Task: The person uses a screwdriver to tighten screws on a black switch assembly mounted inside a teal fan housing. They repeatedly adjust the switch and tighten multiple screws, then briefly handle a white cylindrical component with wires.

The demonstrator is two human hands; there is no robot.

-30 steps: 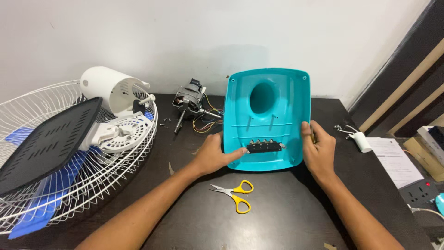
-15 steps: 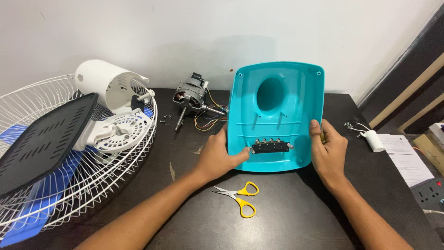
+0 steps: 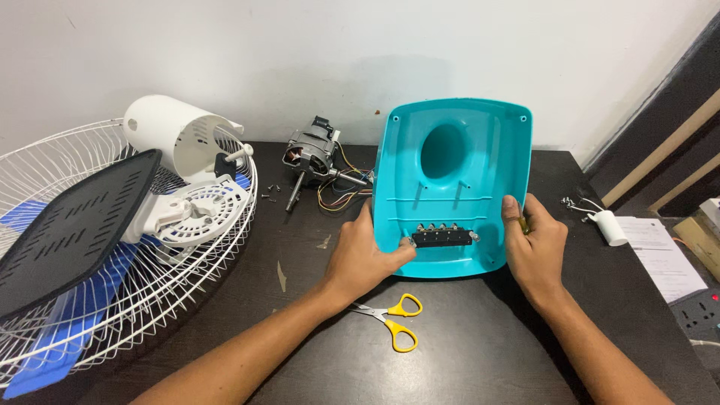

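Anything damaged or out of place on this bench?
Nothing looks broken. The tabletop has pale scuffs by the left hand, loose screws lie beside the bare motor, and its wires trail loose.

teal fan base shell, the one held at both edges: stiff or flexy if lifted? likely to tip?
Probably fairly stiff: the teal shell is moulded plastic with ribs and raised rims. Likely light for its size, as it looks hollow with only a small black switch block mounted low. It stands tilted up off the table, steadied by the left hand and right hand, so it may well fall flat if released.
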